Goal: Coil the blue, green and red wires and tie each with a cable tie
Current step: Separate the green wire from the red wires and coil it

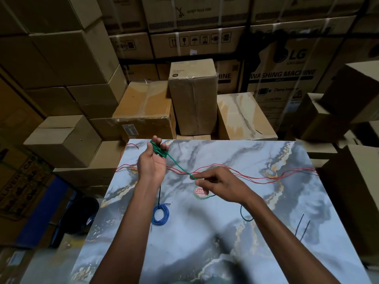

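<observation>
left hand (152,160): green wire (180,168) coiled round its fingers | right hand (217,184): pinches that wire's strand | blue wire (161,214): coiled on bench (205,242) | red wire (256,177): loose across bench

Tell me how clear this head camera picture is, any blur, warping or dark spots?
Head view: wide-angle warp bends the cardboard boxes and the marble table edges; corners fall dark, and the bottom-left is smeared. The left hand, wound with green wire, and the right hand pinching the strand are evenly lit and fairly sharp; the blue coil reads clearly.
</observation>
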